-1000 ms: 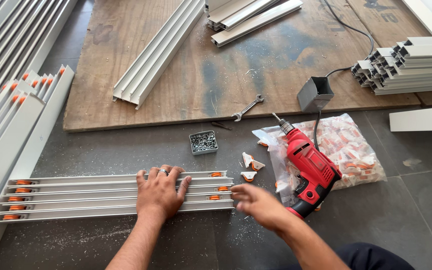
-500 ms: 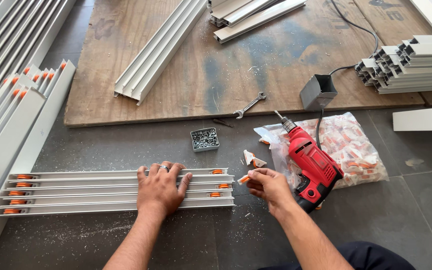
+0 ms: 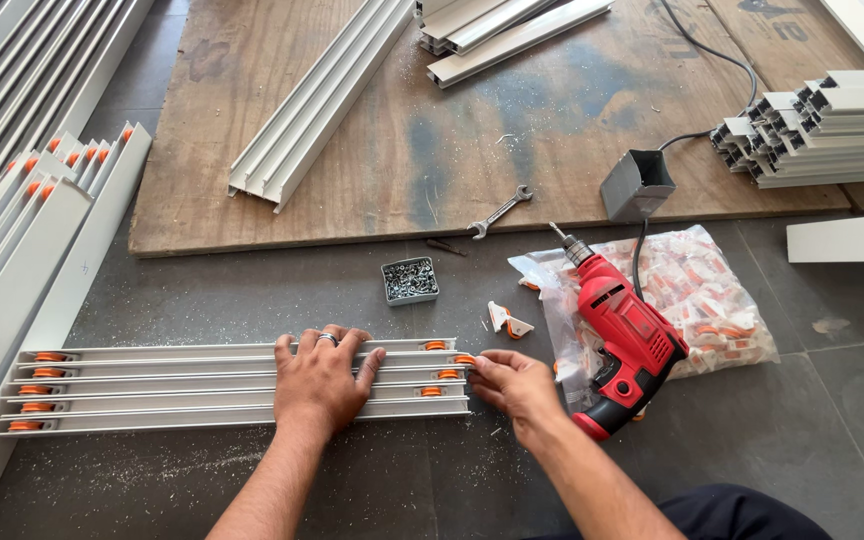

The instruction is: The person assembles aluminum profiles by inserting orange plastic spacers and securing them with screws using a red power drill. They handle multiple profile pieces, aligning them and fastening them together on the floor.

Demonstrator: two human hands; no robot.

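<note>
so from my remote seat: left hand (image 3: 320, 378) lies flat on the white aluminium track section (image 3: 202, 385) on the floor, fingers (image 3: 337, 340) spread across its ribs, a ring on one. right hand (image 3: 514, 382) is at the track's right end, fingers pinching a small orange roller piece (image 3: 465, 359) right against the end of a channel. more orange rollers sit in both ends of the track. just right of that hand lies a red corded drill (image 3: 624, 335), half on a clear bag of roller parts (image 3: 697, 295). a small tin of screws (image 3: 410, 280) sits farther off, and a spanner (image 3: 498, 211) lies on the wooden board (image 3: 352, 190).
</note>
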